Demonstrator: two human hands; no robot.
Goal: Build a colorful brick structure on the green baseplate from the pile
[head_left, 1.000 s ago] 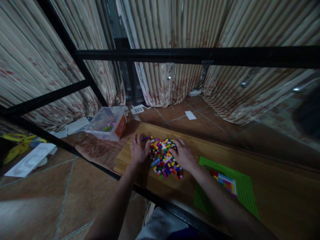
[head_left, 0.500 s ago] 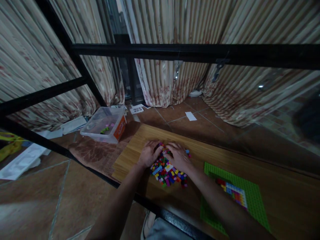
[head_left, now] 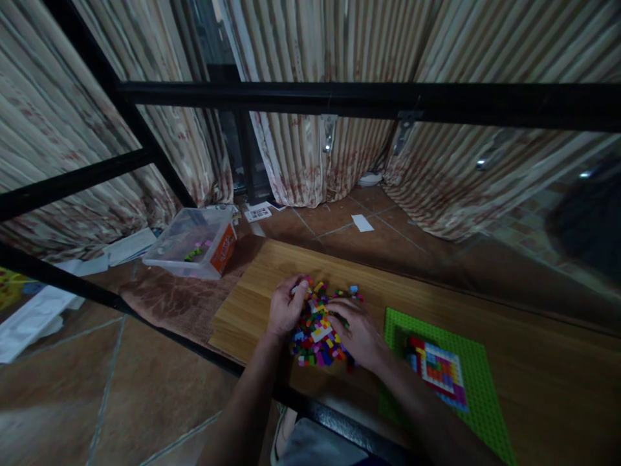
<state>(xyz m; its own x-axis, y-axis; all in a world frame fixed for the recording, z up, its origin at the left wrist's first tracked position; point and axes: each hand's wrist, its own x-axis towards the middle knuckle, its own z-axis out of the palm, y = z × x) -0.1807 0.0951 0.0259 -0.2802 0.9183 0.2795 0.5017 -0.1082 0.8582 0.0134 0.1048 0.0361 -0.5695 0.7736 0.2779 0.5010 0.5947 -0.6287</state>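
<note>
A loose pile of small multicoloured building bricks (head_left: 317,353) lies on a wooden tabletop. At the pile's left edge my left hand (head_left: 285,310) rests with fingers curled and thumb drawn up close to them; whatever is between them is too small to make out. My right hand (head_left: 358,329) reaches over the right side of the pile, thumb and fingers apart, touching bricks. To the right of it lies a green baseplate (head_left: 478,362), carrying a square patch of joined coloured bricks (head_left: 439,372) with a white outline inside. My right forearm covers part of the plate.
A clear plastic box (head_left: 169,255) with a few bricks and an orange label stands left of the wooden tabletop (head_left: 242,291). Black metal bars (head_left: 272,97) cross behind and along the front edge. Papers (head_left: 362,222) lie on the tiled floor near curtains.
My hands have moved apart, the right one back toward me and off the pile's far side, uncovering bricks between them. The view has shifted slightly, showing more of the brick patch.
</note>
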